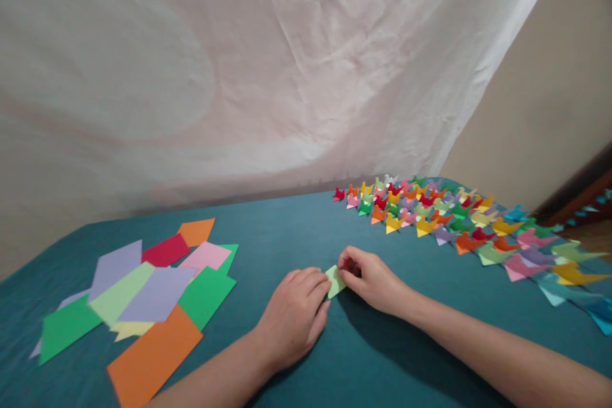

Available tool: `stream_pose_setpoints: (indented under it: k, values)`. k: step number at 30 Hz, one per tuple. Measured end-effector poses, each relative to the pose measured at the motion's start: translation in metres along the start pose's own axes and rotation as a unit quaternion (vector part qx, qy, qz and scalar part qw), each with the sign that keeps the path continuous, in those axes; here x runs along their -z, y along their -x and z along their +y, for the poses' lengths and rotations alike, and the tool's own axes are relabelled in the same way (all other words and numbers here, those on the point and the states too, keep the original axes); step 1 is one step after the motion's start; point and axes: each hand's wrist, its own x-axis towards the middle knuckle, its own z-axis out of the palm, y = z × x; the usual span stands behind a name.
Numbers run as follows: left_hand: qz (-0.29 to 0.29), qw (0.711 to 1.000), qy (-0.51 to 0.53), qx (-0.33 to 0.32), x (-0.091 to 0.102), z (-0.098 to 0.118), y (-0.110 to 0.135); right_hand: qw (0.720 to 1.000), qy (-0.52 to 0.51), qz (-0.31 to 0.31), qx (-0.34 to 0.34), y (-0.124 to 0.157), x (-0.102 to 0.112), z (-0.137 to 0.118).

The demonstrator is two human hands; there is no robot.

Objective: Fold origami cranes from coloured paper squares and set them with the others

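A small folded piece of light green paper [335, 281] lies on the teal tablecloth [287, 229], between my two hands. My left hand [294, 315] rests on the cloth with its fingertips pressed on the paper's left edge. My right hand [370, 279] pinches the paper's right end, fingers curled together. Both forearms reach in from the bottom edge.
Loose sheets of coloured paper [143, 293] in orange, green, lilac, pink and red lie spread at the left. Several rows of small folded paper figures [449, 217] in many colours run along the right side. A creased white cloth [239, 76] hangs behind the table.
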Motion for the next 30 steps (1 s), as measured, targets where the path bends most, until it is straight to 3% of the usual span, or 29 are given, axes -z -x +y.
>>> stream_pose_setpoints:
  k: [4, 10, 14, 19, 30]
  values:
    - [-0.003, 1.000, -0.003, 0.004, -0.001, -0.002, 0.001, 0.999, -0.023, -0.022, 0.002, -0.001, 0.003, 0.002]
    - [0.012, 1.000, 0.003, 0.003, -0.004, -0.011, 0.000, 0.987, -0.041, -0.151, 0.045, -0.004, 0.022, 0.004]
    - [0.029, 1.000, 0.009, -0.003, -0.007, -0.016, 0.000, 0.982, -0.002, -0.154, 0.108, -0.006, 0.029, 0.004]
    - [0.031, 0.999, 0.017, -0.013, -0.008, -0.016, 0.000, 0.978, 0.025, -0.150, 0.139, -0.007, 0.026, 0.008]
    - [0.009, 0.999, 0.024, -0.024, -0.006, -0.014, 0.000, 0.982, 0.034, -0.145, 0.116, -0.007, 0.022, 0.007]
